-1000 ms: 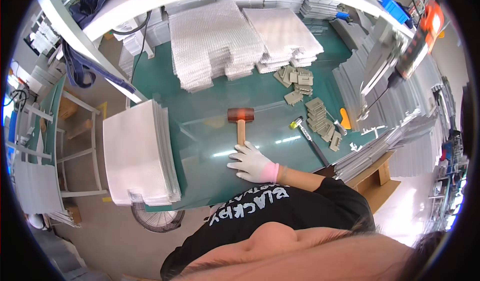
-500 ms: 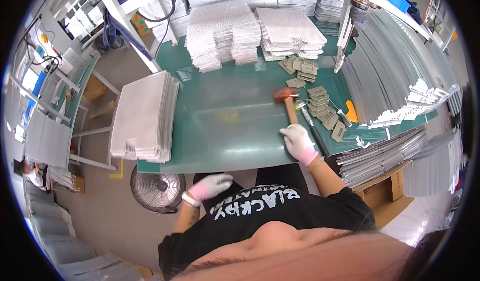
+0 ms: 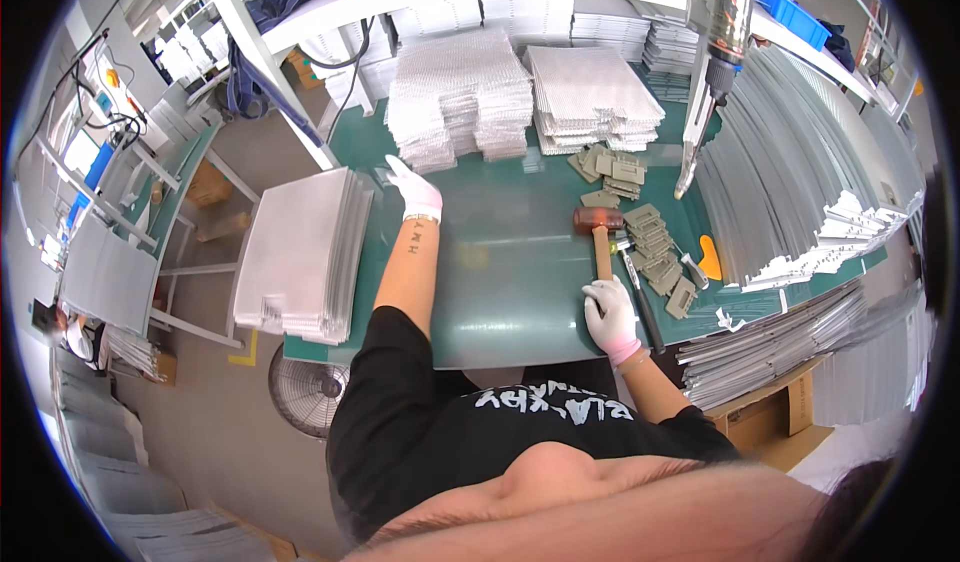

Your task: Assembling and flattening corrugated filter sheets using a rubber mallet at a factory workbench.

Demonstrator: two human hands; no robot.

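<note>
While reaching over the green surface (image 3: 500,297), just right of a pale sheet stack (image 3: 300,242), with the left hand (image 3: 414,192) unfurled near a taller white stack (image 3: 455,107) at the far side, also gripping with the right hand (image 3: 611,320) the handle of a mallet (image 3: 597,221) resting at right, just beside a black-handled hammer (image 3: 643,300) and khaki plates (image 3: 654,244).

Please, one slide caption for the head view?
Left hand near a tall white stack, right hand at a mallet's handle.

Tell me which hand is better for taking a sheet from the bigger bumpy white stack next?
Probably the left hand: it looks empty and open, close to that sheet stack. The right hand is farther off, by the mallet's wooden handle.
</note>
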